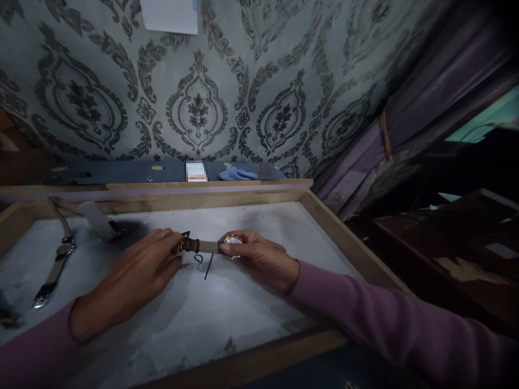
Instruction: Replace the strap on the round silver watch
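A wristwatch (pixel 208 247) with a brown and beige strap stretches between my two hands, above a pale-bottomed wooden tray (pixel 259 346). My right hand (pixel 259 254) is closed on its round, gold-rimmed case, the thumb lying over it. At the buckle end of the strap, the fingers of my left hand (pixel 150 265) pinch the gold-coloured buckle. Just below the strap, a thin dark pin-like piece (pixel 208 266) and a small dark loop (pixel 198 259) show against the tray. A second wristwatch (pixel 65 249) lies stretched out at the left of the tray.
A pale curved strap (pixel 99 220) rests near the tray's back left. Behind the tray, a ledge holds a small white box (pixel 196 170) and a blue cloth (pixel 238 173). A purple curtain (pixel 357 173) hangs at right, near a dark reddish table (pixel 450 248).
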`<state>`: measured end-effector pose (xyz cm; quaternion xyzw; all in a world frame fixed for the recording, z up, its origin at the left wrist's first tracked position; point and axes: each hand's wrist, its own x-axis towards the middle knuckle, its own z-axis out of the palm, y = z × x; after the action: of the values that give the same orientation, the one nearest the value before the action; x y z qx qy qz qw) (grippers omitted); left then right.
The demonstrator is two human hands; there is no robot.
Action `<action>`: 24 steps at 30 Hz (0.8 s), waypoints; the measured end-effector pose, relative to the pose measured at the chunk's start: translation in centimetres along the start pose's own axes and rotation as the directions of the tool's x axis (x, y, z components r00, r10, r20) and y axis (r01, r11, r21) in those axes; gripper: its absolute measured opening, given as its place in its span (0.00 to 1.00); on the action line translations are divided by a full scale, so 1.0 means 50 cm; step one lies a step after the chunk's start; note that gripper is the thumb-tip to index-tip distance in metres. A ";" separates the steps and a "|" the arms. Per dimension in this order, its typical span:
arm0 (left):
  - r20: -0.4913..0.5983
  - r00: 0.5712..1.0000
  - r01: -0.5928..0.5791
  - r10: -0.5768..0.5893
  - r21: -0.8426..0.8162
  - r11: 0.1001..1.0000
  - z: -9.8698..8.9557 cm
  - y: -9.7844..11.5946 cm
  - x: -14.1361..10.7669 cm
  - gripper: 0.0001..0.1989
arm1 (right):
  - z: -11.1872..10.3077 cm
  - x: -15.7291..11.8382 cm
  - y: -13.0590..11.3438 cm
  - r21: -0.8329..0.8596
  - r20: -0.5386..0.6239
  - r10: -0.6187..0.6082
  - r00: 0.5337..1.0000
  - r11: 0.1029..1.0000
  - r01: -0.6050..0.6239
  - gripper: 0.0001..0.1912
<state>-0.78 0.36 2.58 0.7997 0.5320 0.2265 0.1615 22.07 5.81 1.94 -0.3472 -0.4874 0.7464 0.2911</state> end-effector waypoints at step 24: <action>0.159 0.986 -0.039 0.056 -0.106 0.994 0.037 0.038 -0.007 0.06 | 0.022 -0.019 0.058 -0.794 0.360 -0.362 0.860 0.365 0.486 0.05</action>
<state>1.57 -0.74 1.89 0.8186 0.4856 0.1917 0.2396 21.47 3.46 -0.20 -0.2602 -0.8830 0.3173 0.2276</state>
